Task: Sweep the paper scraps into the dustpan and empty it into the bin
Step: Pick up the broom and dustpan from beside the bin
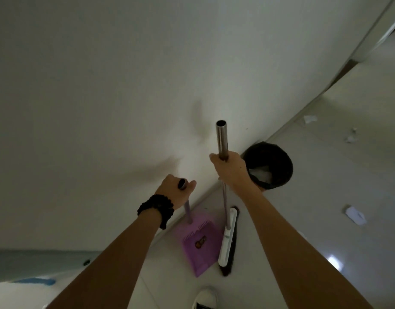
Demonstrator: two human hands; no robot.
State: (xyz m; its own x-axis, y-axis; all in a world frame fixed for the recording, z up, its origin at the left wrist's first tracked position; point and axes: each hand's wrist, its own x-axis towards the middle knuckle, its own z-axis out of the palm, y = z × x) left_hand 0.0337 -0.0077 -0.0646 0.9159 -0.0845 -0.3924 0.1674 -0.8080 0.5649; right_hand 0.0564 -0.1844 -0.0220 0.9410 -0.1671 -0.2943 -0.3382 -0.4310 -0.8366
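Scraps (355, 215) lie scattered on the floor (325, 219) well to the right of both hands, beyond the black bin (269, 165); we judge none swept yet, the purple dustpan (199, 244) showing no paper. Our left hand (177, 190) grips the dustpan handle and our right hand (231, 169) grips the broom (228, 239) shaft, both tools standing side by side near the wall. We advise carrying both toward the scraps, setting the dustpan lip flat, and drawing short strokes toward it.

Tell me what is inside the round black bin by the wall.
The round black bin has a dark liner and some white crumpled material at the bottom, probably paper. The right hand, gripping the metal broom handle, covers the bin's near-left edge.
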